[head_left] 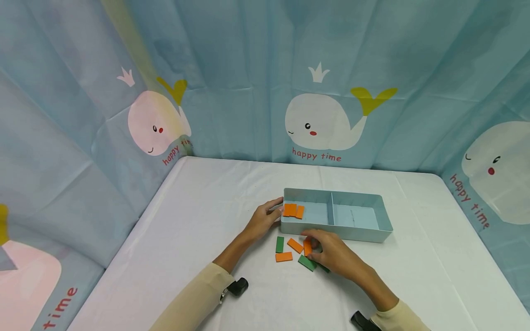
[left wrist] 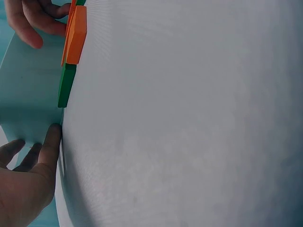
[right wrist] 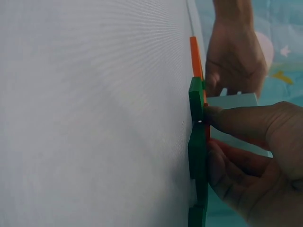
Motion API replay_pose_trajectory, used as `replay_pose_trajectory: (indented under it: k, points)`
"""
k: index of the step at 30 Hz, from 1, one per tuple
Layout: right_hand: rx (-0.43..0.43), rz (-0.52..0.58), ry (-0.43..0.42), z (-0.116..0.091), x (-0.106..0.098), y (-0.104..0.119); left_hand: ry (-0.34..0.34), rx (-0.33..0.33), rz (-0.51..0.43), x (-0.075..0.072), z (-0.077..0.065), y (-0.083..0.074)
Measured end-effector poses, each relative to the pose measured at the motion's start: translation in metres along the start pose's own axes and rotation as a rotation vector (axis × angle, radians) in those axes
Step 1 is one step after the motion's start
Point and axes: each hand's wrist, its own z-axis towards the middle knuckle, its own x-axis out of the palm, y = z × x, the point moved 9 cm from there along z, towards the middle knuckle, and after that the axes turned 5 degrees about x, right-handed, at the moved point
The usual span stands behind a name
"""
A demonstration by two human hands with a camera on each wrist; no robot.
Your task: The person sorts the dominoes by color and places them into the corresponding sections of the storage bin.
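Note:
My left hand (head_left: 262, 220) rests against the left end of a grey-blue two-compartment box (head_left: 331, 232), its fingers fairly straight. Near the front wall, my right hand (head_left: 333, 250) pinches an orange block (head_left: 307, 247) between thumb and fingers, at table height. Around it on the cloth lie two more orange blocks, one angled (head_left: 295, 245) and one lying crosswise (head_left: 284, 257). Green blocks lie there too: one (head_left: 279, 244) at the left, another (head_left: 307, 263) nearer the front, and a third (head_left: 324, 267) partly hidden under the right hand. Several orange blocks (head_left: 300, 212) sit in the box's left compartment.
A divider (head_left: 332, 209) splits the box, and its right compartment (head_left: 355, 216) holds no blocks. A white cloth (head_left: 198, 197) covers the table. Blue whale-print curtains (head_left: 248, 115) hang behind and at both sides.

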Motion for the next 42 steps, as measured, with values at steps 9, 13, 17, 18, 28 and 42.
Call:
replay_pose_trajectory:
  k: [9, 13, 17, 18, 28, 42]
  points:
    - [-0.002, -0.020, 0.010, -0.004, -0.002, 0.002, 0.008, -0.002, -0.022, 0.000, 0.000, 0.002]
    - [-0.008, 0.002, 0.022, -0.005, -0.004, 0.007, 0.003, 0.001, -0.019, -0.001, 0.001, 0.002]
    - [-0.020, 0.048, 0.037, -0.005, -0.006, 0.010, -0.001, 0.002, -0.010, -0.002, 0.000, 0.003]
    - [-0.028, 0.059, 0.036, -0.006, -0.007, 0.011, -0.001, 0.001, -0.010, -0.002, 0.000, 0.003]
    - [-0.163, 0.104, -0.056, -0.008, -0.023, 0.026, 0.002, -0.002, -0.001, -0.002, 0.000, 0.004]
    - [-0.277, 0.133, -0.242, -0.007, -0.048, 0.044, -0.004, 0.001, 0.028, -0.001, 0.000, 0.001]
